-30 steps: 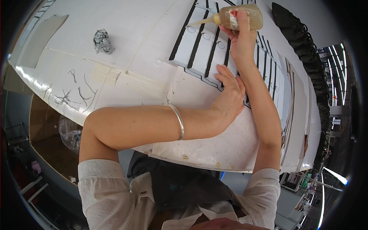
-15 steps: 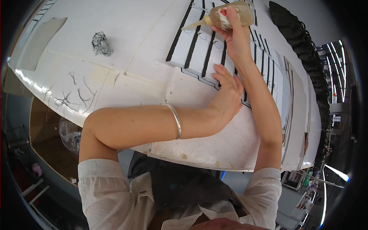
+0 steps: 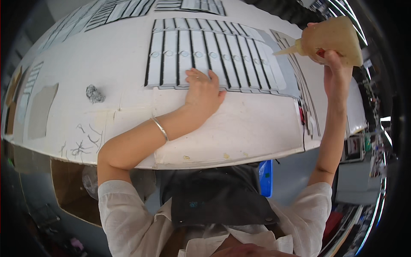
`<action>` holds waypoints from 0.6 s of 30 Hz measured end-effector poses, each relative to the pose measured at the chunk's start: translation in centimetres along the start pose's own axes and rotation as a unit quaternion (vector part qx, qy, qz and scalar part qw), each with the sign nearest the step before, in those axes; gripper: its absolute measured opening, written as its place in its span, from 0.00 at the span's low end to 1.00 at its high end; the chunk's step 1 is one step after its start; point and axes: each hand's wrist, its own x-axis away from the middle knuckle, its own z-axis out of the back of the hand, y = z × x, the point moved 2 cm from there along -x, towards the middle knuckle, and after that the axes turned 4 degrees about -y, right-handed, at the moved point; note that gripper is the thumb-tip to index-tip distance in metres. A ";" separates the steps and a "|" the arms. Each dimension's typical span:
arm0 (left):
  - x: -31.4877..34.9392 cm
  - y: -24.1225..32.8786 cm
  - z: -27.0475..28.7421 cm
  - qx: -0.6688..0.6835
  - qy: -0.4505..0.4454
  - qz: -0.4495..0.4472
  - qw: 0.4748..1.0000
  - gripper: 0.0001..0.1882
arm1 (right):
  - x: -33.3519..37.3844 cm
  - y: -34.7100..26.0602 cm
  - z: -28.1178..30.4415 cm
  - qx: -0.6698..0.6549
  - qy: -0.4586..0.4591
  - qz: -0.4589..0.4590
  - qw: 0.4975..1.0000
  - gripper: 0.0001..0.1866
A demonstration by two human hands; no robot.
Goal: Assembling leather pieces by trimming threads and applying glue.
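My right hand [image 3: 336, 75] is wrapped round a translucent squeeze bottle [image 3: 336, 40] of yellowish liquid, held up at the right. Its thin pointed nozzle aims left, over the right end of a pale grey-blue panel [image 3: 219, 68]. Black strips run across that panel, with a row of small round marks between them. On the panel's near edge rests my left hand [image 3: 203, 92], fingers apart and holding nothing. Whether the nozzle tip touches the panel cannot be told.
A white table [image 3: 257, 115] carries everything. A crumpled silvery ball [image 3: 94, 94] and dark thread scraps [image 3: 81, 147] lie left. More striped panels [image 3: 124, 10] are at the back. Long thin strips [image 3: 306, 90] lie right, a cardboard box [image 3: 70, 184] below left.
The bottle in my right hand has gone from the panel's left part to its right end. My left hand stays on the near edge. The whole view has shifted.
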 end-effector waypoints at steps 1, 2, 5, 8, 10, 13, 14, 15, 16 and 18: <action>0.0 -0.1 0.2 -0.007 0.002 -0.013 1.000 0.34 | 1.6 -1.7 2.1 0.181 0.011 0.023 0.983 0.30; 0.1 -0.3 -0.1 -0.012 0.010 -0.032 0.999 0.34 | 3.0 -3.1 2.7 0.268 0.050 -0.006 0.962 0.32; 0.0 -0.9 -0.2 -0.004 0.028 -0.020 0.999 0.32 | 6.1 -4.0 5.2 0.508 -0.034 0.101 0.855 0.31; 0.1 -1.2 0.2 0.001 0.060 -0.035 0.998 0.31 | 8.5 -0.2 7.9 0.740 -0.105 0.087 0.659 0.26; -0.1 -1.1 0.2 0.022 0.060 -0.030 0.998 0.29 | 9.7 3.6 10.4 0.740 -0.123 0.076 0.657 0.23; 0.2 -1.2 0.6 0.045 0.047 -0.040 0.997 0.28 | 9.7 9.5 13.0 0.758 -0.158 0.081 0.628 0.17; 0.2 -1.1 0.9 0.046 0.045 -0.047 0.997 0.28 | 9.3 11.4 13.8 0.771 -0.178 0.049 0.609 0.16; 0.3 -1.1 1.3 0.062 0.029 -0.042 0.997 0.28 | 8.9 13.2 14.7 0.783 -0.199 0.016 0.590 0.15; 0.5 -1.2 1.5 0.078 0.009 -0.032 0.996 0.27 | 8.0 14.8 15.5 0.780 -0.203 0.012 0.592 0.15; 0.8 -1.2 1.9 0.070 0.002 -0.043 0.997 0.28 | 6.2 17.8 17.6 0.812 -0.224 -0.027 0.538 0.16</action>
